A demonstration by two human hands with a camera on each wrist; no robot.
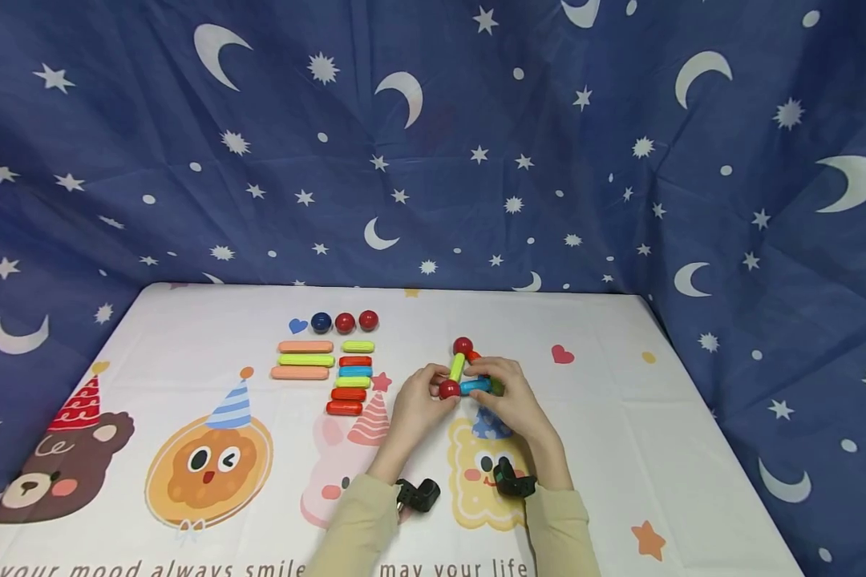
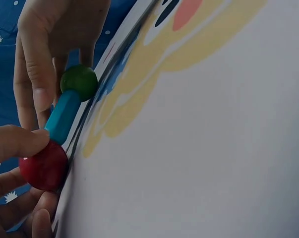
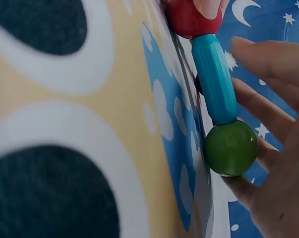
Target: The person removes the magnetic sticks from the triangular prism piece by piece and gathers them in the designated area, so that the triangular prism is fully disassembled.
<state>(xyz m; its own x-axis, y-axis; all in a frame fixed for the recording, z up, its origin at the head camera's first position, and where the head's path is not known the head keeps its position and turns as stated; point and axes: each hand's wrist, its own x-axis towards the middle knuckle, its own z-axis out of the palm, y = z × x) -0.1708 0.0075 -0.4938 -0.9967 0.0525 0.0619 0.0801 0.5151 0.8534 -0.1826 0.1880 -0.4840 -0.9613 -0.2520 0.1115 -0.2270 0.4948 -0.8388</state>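
A triangle of short rods and balls lies on the table between both hands. In the head view, its far corner is a red ball (image 1: 463, 345), joined by a yellow-green rod (image 1: 457, 367) to a nearer red ball (image 1: 450, 389). My left hand (image 1: 420, 407) pinches that nearer ball, thumb on top in the left wrist view. From it a blue rod (image 3: 214, 79) leads to a green ball (image 3: 231, 148). My right hand (image 1: 514, 398) spreads loosely around the green ball, its thumb apart from the blue rod. A red rod (image 1: 474, 356) is partly hidden behind the right fingers.
Left of the hands lie longer orange and yellow-green rods (image 1: 306, 361) and a column of short coloured rods (image 1: 355, 372). Behind them sit a dark blue ball (image 1: 321, 323) and two red balls (image 1: 345, 323). A blue star-patterned curtain (image 1: 447, 160) surrounds the table.
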